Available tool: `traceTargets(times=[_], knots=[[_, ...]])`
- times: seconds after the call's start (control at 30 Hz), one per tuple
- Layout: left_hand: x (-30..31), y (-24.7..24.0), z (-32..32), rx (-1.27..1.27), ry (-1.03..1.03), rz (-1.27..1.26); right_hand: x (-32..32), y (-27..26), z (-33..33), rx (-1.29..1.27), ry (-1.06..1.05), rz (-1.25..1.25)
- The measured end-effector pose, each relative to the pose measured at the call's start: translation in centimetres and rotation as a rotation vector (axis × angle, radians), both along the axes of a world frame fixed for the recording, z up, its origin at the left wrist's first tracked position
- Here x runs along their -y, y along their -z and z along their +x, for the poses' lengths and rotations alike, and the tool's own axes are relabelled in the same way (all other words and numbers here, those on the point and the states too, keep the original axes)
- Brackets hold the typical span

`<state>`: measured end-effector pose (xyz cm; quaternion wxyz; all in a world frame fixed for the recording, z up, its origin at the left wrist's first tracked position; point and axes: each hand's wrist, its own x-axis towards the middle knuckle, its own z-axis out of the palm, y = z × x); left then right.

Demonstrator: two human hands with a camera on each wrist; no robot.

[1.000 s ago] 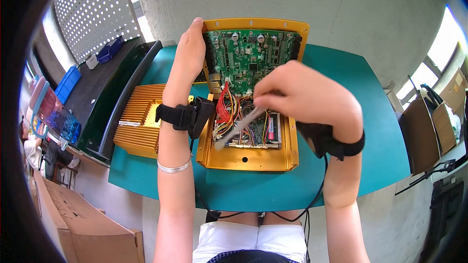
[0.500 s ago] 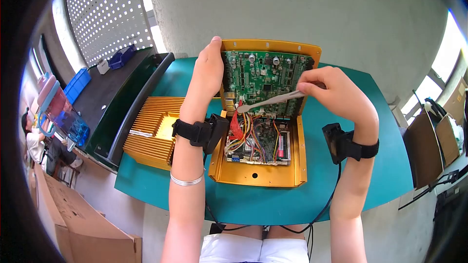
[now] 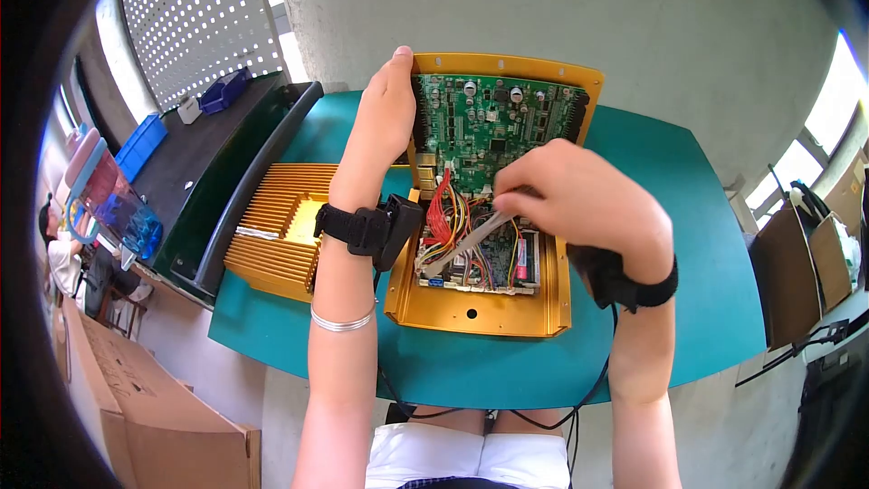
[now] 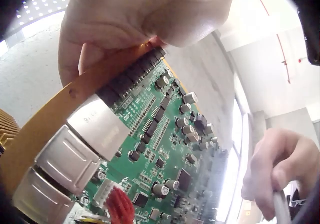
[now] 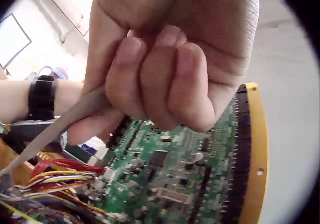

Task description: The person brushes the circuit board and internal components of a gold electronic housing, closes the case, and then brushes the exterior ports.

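A green desk carries everything in hand, with a cardboard box at its lower left and a finned gold block on its left side, partly behind the left forearm. The open gold case sits on the desk between the forearms, its far panel raised and bearing a green circuit board; the right hand hides part of the board in the head view. Red, yellow, black and white wires run from the board into the case. The left hand grips the panel's left edge; the left wrist view shows fingers behind it, and large metal sockets up close. The right wrist view shows the right hand's fingers curled round a thin grey tool, its far end down among the wires
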<state>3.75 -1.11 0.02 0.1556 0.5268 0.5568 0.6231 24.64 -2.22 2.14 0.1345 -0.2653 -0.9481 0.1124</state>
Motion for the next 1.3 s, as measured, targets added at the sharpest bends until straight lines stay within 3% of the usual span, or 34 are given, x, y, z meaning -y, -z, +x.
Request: traceTargets(times=[0.07, 0.2, 0.3, 0.4, 0.6, 1.3], knots=[[0.0, 0.1, -0.2, -0.023, -0.002, 0.002, 0.4, 1.0, -0.7, -0.113, -0.094, 0.034], [-0.4, 0.4, -0.2, -0.007, -0.02, 0.005, 1.4, -0.5, -0.1, -0.044, -0.098, 0.06], [-0.5, 0.5, -0.3, 0.015, -0.006, -0.003, 2.5, -3.5, 2.0, -0.071, 0.117, -0.055], [-0.8, 0.7, -0.3, 0.032, 0.002, -0.007, 1.6, -3.9, 4.3, -0.277, 0.271, -0.009], [-1.5, 1.3, -1.1, 0.035, 0.043, -0.005, -0.8, -2.8, 5.2, -0.209, 0.459, 0.035], [-1.1, 0.9, -0.7, 0.047, 0.05, 0.001, -1.5, -0.5, 0.8, -0.12, 0.358, -0.121]])
